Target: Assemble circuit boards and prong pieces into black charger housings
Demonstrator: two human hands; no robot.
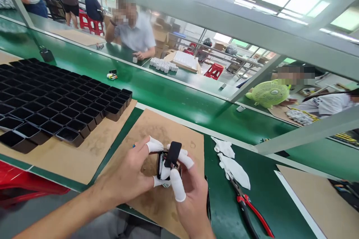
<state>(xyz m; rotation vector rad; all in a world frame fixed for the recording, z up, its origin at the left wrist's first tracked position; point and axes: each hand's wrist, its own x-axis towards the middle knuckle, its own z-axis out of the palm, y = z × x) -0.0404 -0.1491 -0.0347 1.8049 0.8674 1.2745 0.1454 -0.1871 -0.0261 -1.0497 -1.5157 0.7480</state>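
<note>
In front of me, over a brown cardboard sheet (159, 127), my two hands hold a small black square case (160, 166) with parts inside. My left hand (131, 170) pinches its left side between thumb and finger. White finger cots cover the fingertips of both hands. My right hand (193, 194) grips the right side, thumb in front and fingers behind. A small black rectangular panel (175, 151) stands up from the case, between the right fingers. My fingers hide much of the case's inside and its right edge.
Many black open boxes (74, 114) stand in rows on cardboard at left. Red-and-black pliers (242, 198) and white cloth pieces (235, 168) lie at right. Beyond runs a green conveyor belt (168, 95) with a small part (112, 75) on it. Several people sit or stand across it.
</note>
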